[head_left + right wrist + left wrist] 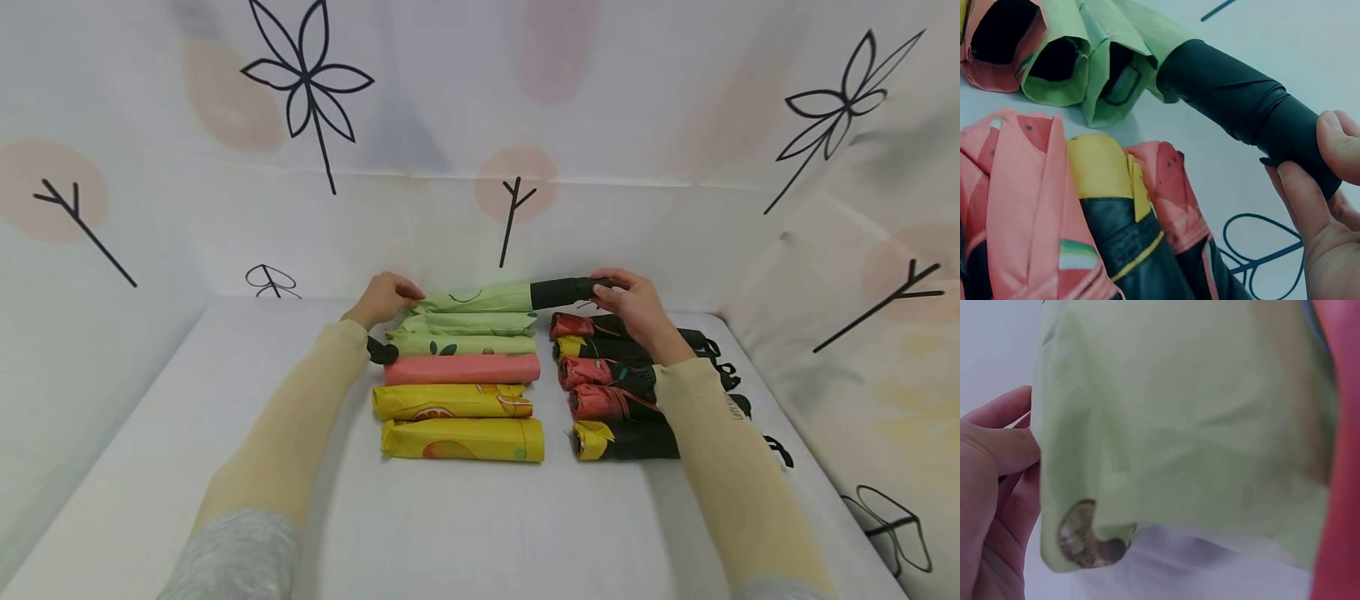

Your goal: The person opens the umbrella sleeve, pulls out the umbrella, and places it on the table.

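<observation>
At the back of the table a light green fabric sleeve lies crosswise, with a black folded umbrella sticking out of its right end. My left hand pinches the sleeve's left end between thumb and fingers. Around the umbrella's outer end my right hand curls its thumb and fingers. In the right wrist view the black umbrella runs straight into the mouth of the sleeve. Green cloth fills most of the left wrist view, hiding the fingertips behind its edge.
In front lie two more green sleeves, a pink sleeve and two yellow sleeves in a column. To their right lie several folded umbrellas, black with red or yellow ends, partly under my right forearm. A patterned cloth wall rises behind.
</observation>
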Demonstrator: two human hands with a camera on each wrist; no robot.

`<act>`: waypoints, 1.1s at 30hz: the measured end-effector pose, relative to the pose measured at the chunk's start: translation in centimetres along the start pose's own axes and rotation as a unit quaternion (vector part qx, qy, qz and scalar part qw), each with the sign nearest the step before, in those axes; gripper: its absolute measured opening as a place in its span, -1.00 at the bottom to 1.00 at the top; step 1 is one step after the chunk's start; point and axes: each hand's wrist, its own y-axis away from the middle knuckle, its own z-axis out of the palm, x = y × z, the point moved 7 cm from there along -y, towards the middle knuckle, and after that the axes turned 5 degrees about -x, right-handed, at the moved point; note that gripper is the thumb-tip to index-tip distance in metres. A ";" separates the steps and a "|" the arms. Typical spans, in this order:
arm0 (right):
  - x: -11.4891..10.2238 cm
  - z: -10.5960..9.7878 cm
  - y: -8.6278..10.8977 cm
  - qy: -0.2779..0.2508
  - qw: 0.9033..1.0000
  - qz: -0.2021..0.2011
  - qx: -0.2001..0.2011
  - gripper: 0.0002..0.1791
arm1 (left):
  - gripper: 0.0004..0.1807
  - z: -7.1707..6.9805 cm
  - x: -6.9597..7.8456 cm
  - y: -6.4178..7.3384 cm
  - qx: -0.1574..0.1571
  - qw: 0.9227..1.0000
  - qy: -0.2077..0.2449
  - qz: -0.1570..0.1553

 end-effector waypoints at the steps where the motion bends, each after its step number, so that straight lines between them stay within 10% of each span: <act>1: -0.1 -0.1 0.1 -0.004 1.000 -0.002 0.000 -0.67 | -0.75 0.0 0.0 0.0 0.000 1.000 0.001 0.000; 33: -2.0 -4.4 1.4 -0.092 0.995 -0.034 0.012 -0.78 | -0.76 -0.1 -0.2 0.1 0.003 1.000 -0.010 0.001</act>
